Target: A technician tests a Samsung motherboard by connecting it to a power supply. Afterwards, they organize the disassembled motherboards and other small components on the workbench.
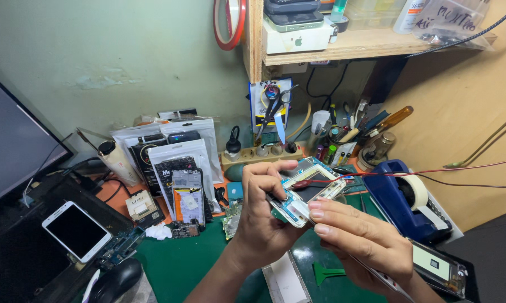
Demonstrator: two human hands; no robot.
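Observation:
My left hand (261, 210) grips an opened phone (312, 188), back cover off, with its circuit board and a dark panel showing. It is held above the green mat (180, 261). My right hand (362, 238) supports the phone's near end with its fingertips and also holds a thin tool that runs down to the lower right. A red clip on a red wire (432, 170) is attached at the phone's top edge. The wire runs off to the right.
A white phone (76, 230) lies at the left on a dark tray. Spare-part bags (180, 163) lean at the back. A blue tape dispenser (404, 199) stands at the right, a tool cup (342, 137) behind. A monitor (11, 146) is at far left, a wooden shelf (342, 42) overhead.

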